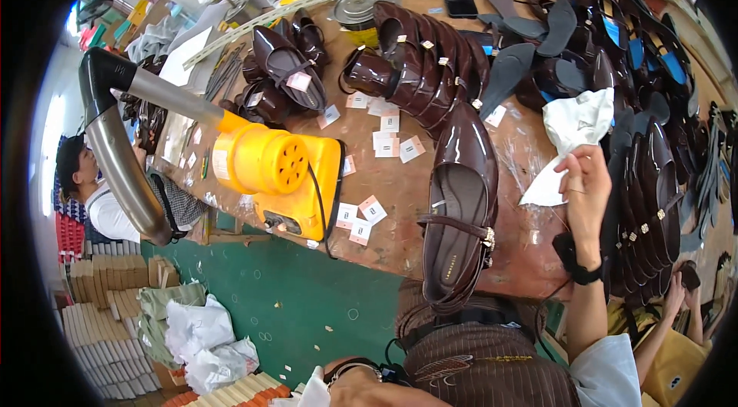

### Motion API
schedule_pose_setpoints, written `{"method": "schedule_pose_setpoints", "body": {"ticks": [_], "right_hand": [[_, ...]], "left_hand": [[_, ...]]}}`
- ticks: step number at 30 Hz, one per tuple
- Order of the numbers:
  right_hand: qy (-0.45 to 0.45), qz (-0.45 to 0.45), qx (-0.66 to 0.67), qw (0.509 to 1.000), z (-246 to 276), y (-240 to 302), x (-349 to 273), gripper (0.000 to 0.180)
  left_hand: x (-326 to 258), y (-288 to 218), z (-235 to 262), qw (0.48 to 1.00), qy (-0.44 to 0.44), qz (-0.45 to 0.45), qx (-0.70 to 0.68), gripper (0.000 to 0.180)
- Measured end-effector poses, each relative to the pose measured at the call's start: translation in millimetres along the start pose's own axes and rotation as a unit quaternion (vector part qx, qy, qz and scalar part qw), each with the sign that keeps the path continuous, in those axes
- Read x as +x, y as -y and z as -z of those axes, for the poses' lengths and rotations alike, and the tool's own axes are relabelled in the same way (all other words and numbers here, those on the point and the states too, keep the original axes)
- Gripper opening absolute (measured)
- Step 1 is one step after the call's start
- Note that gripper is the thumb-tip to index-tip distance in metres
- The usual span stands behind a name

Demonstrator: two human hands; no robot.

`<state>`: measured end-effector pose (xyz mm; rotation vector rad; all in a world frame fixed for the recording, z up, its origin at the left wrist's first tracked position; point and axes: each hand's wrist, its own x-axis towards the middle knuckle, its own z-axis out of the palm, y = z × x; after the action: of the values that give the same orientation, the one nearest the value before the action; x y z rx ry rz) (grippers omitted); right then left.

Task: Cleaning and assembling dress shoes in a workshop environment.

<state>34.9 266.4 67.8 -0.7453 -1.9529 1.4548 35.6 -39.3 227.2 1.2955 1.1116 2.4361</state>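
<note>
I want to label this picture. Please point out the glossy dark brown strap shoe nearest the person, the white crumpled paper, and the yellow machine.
glossy dark brown strap shoe (459, 199), head view, insole.
white crumpled paper (578, 124), head view, upper part.
yellow machine (261, 159), head view, round drum.

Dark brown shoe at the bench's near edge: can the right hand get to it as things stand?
Probably yes. The right hand is raised just right of the dark brown shoe, and nothing stands between them. But it already pinches a white tissue sheet, so its fingers aren't free to grip.
</note>
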Motion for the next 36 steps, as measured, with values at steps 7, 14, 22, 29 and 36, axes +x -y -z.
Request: {"method": "schedule_pose_setpoints", "body": {"ticks": [7,14,22,29,36], "right_hand": [[0.046,-0.009,0.041,0.998,34.5,22.9,-9.9,0.009],[-0.020,-0.014,-0.018,1.000,55.1,30.5,-26.8,0.014],[0.026,-0.038,-0.012,0.999,47.6,34.9,-47.0,0.011],[0.057,-0.065,-0.005,0.996,35.6,38.8,-58.1,0.010],[0.073,-0.070,0.013,0.995,25.8,53.1,-65.4,0.012]], "left_hand": [[0.7,14.2,31.3,0.994,0.069,-0.081,-0.012,0.023],[-60.8,74.1,113.4,0.775,-0.123,0.305,0.539,0.052],[-147.2,183.2,148.4,0.622,-0.009,0.326,0.712,0.054],[-116.7,172.1,147.6,0.646,-0.062,0.279,0.708,0.020],[-105.4,155.0,162.9,0.609,-0.027,0.302,0.733,0.021]]}}
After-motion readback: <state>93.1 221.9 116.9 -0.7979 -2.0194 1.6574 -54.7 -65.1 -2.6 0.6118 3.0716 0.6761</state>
